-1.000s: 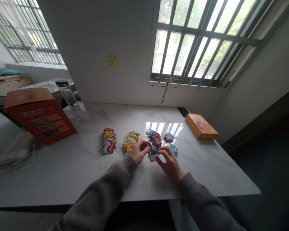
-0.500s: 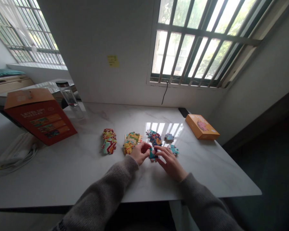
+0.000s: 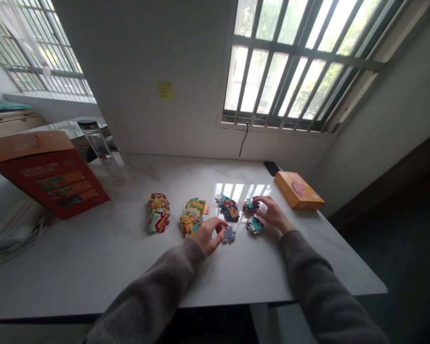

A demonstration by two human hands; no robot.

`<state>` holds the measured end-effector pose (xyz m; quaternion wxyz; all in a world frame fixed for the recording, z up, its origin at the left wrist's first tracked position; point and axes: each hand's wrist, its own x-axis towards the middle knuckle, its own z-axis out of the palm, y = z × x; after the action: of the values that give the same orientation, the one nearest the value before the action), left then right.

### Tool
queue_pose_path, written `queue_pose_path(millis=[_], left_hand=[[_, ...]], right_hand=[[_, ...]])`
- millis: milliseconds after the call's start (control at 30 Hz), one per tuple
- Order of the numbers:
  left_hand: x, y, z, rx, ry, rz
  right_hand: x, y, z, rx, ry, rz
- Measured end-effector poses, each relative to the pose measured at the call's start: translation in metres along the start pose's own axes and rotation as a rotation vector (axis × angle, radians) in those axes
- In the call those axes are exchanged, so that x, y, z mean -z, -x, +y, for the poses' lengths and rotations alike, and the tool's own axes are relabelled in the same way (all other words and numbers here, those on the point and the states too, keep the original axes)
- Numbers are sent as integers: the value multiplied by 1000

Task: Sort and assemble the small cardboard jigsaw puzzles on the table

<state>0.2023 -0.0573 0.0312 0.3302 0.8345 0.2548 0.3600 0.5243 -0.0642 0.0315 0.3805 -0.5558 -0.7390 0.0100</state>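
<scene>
My left hand (image 3: 210,235) has its thumb and index finger curled at the left edge of a blue-grey puzzle piece (image 3: 230,234), which seems pinched between the tips. Further right, my right hand (image 3: 273,215) holds a teal puzzle piece (image 3: 251,204) at its right side, over a small pile. Just below that lies another small pile of teal and white pieces (image 3: 254,225). A dark blue and orange pile of pieces (image 3: 229,208) sits between and beyond the hands. Left of my left hand is a yellow-green pile (image 3: 195,206), partly covered by the fingers.
A red and yellow pile of puzzle pieces (image 3: 158,213) lies farther left. A big red-orange puzzle box (image 3: 53,179), a glass bottle (image 3: 99,149) and a white cable (image 3: 28,241) stand or lie at the left. An orange box (image 3: 298,191) and a black phone (image 3: 271,168) are at the back right.
My right hand has moved right and away from my left hand, carrying the teal piece to the upper right pile. My left hand stays near the blue-grey piece.
</scene>
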Motion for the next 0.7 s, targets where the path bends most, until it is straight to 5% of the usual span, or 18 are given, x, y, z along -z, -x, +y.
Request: queue_pose_path(millis=[333,700], left_hand=[[0,0,2,-41,-80,-9],[-9,0,-4,-143,-487,-137]], right_hand=[[-9,1,2,-48,-8,-114],[-9,3,-3,-82,10,-17]])
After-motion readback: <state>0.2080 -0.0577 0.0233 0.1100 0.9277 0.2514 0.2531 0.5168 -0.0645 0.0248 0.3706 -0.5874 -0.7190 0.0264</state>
